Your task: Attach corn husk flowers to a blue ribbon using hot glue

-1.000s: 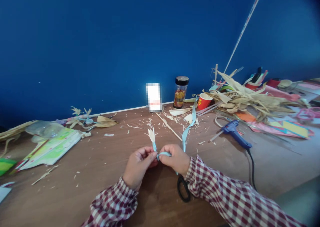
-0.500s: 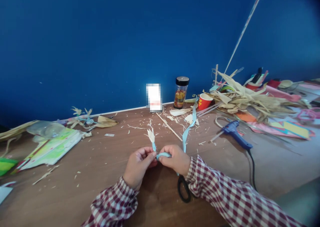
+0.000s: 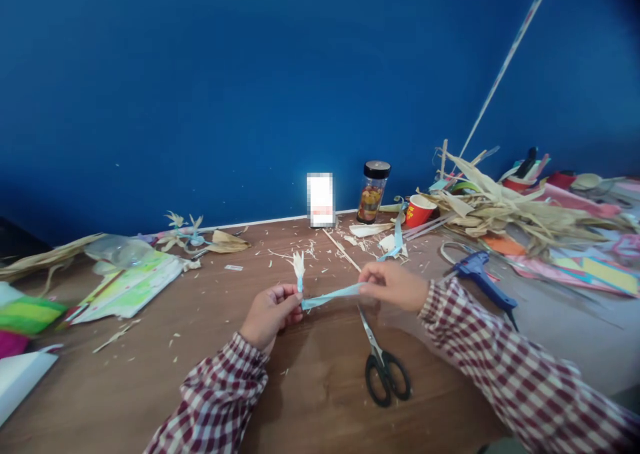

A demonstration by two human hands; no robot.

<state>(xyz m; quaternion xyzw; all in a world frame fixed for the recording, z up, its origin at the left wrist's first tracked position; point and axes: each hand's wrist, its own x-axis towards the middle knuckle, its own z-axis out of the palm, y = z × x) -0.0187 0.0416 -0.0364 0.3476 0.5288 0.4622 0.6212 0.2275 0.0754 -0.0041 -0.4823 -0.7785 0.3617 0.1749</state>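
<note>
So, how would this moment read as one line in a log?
left hand: pinching blue-wrapped husk piece | right hand: holding blue ribbon, which spans between hands | scissors: lying on table, unheld

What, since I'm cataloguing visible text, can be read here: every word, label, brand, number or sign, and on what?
Nothing reads with certainty.
Red cup: yellow lettering, too small and blurred to read.
White pixelated rectangle: a reddish band shows; any text is masked.
Small white slip: any print is too small to tell.
</note>
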